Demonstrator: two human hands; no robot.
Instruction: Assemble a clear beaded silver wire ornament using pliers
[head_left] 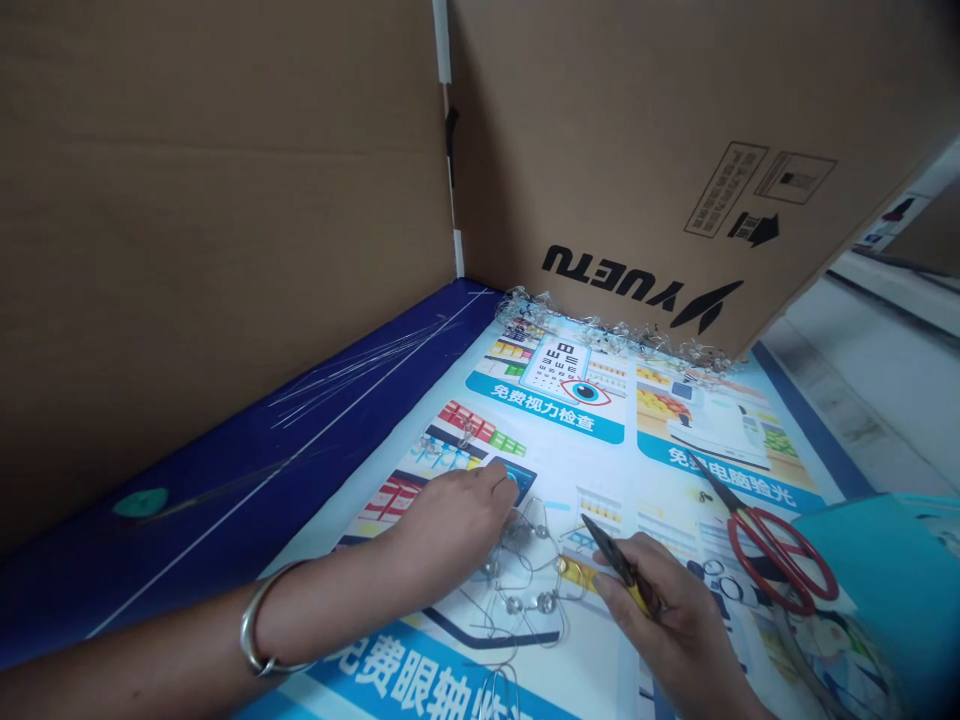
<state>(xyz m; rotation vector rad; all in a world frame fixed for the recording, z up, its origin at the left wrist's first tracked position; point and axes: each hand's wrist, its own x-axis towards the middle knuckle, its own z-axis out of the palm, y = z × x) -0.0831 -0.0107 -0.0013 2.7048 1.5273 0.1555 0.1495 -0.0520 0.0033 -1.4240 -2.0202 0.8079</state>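
Observation:
My right hand [671, 610] grips a pair of pliers [619, 560] with dark jaws and yellow on the handle. Their tip points up and left, beside a wire piece with clear round beads [546, 602]. That beaded wire piece lies on the printed sheet between my hands, its thin wires looping and crossing. My left hand [469, 510] is closed over its upper left side, fingers curled down. What the fingertips pinch is hidden. Several small clear beads [465, 432] show just beyond the left hand. More bent wire loops [501, 690] are at the bottom edge.
Red-handled scissors [780, 555] lie at right beside a turquoise item [877, 590] and a wire coil [802, 655]. Cardboard walls [225, 200] stand left and behind. Beaded wire pieces [622, 335] line the back wall. Straight wires [352, 370] and a green object [140, 502] lie at left.

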